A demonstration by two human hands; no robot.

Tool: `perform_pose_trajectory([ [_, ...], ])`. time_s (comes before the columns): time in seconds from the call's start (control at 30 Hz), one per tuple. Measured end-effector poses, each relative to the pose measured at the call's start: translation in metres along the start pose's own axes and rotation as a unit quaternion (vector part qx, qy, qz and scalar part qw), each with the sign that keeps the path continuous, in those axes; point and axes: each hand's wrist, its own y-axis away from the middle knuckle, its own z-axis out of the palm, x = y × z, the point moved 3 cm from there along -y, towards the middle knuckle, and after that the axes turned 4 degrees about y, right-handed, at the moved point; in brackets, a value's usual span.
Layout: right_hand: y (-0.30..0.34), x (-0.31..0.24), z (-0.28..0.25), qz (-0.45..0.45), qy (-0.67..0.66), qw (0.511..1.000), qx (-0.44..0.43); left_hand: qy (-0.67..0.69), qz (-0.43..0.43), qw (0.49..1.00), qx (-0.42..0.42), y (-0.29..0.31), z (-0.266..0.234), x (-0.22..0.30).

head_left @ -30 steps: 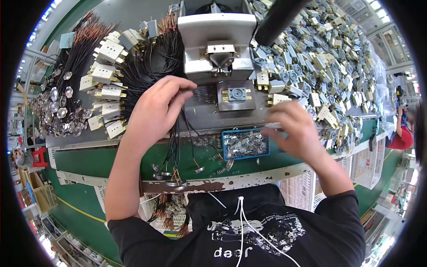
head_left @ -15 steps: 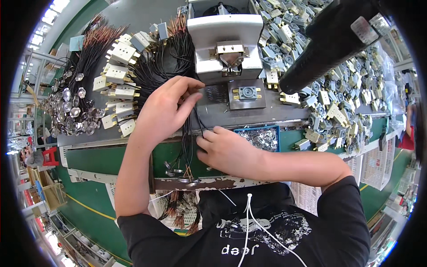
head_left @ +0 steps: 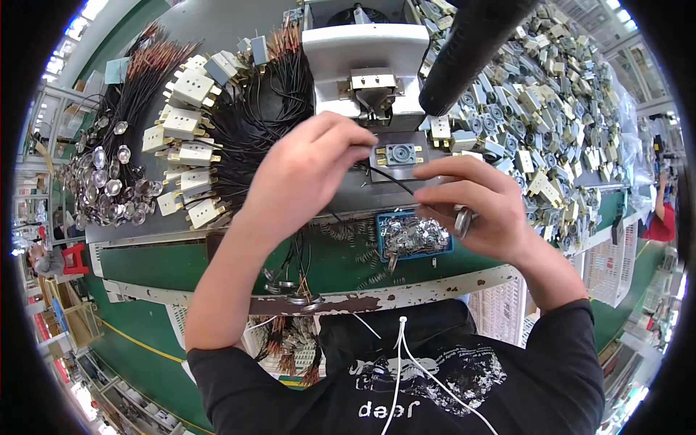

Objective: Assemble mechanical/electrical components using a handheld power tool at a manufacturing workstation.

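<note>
A black wire [head_left: 394, 180] stretches between my two hands over the bench. My left hand [head_left: 301, 170] pinches one end beside a metal block [head_left: 420, 174], which carries a small grey plastic housing [head_left: 400, 154] with brass terminals. My right hand [head_left: 478, 206] has its fingers bent around the other end. From that hand a round metal cap [head_left: 463, 222] sticks out below the fingers. Just beyond both hands stands a silver press [head_left: 366, 54]. The very tip of the wire is hidden by my left fingers.
A blue tray [head_left: 378, 246] of small metal pieces sits below the block, with loose springs [head_left: 348, 232] beside it. Wired cream housings [head_left: 190, 155] and capped wire bundles [head_left: 109, 170] lie left. Many housings [head_left: 525, 123] pile up right; a dark tube [head_left: 464, 54] hangs over them.
My right hand has moved right and up from the hanging wires, drawing out one capped wire. My left hand has shifted right to the block and now pinches that wire.
</note>
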Motion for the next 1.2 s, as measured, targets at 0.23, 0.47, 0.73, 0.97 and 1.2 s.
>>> perform_pose_trajectory([
  [0.23,0.033,-0.022,0.013,0.004,-0.127,0.960,-0.250,-0.030,0.042,0.997,-0.059,-0.021,0.038,-0.005],
  [0.47,0.051,-0.008,0.051,0.050,0.009,0.975,-0.218,-0.037,0.042,0.994,-0.096,-0.020,0.049,-0.008],
  [0.73,0.051,-0.002,0.056,0.108,-0.105,0.961,-0.234,-0.057,0.047,0.993,-0.090,-0.018,0.054,-0.009],
  [0.97,0.042,0.001,0.040,0.302,-0.208,0.919,-0.142,-0.060,0.000,0.992,-0.109,-0.018,0.052,-0.005],
  [1.2,0.032,-0.009,0.006,0.058,0.175,0.968,-0.169,-0.012,0.055,0.989,-0.140,-0.004,0.030,0.010],
])
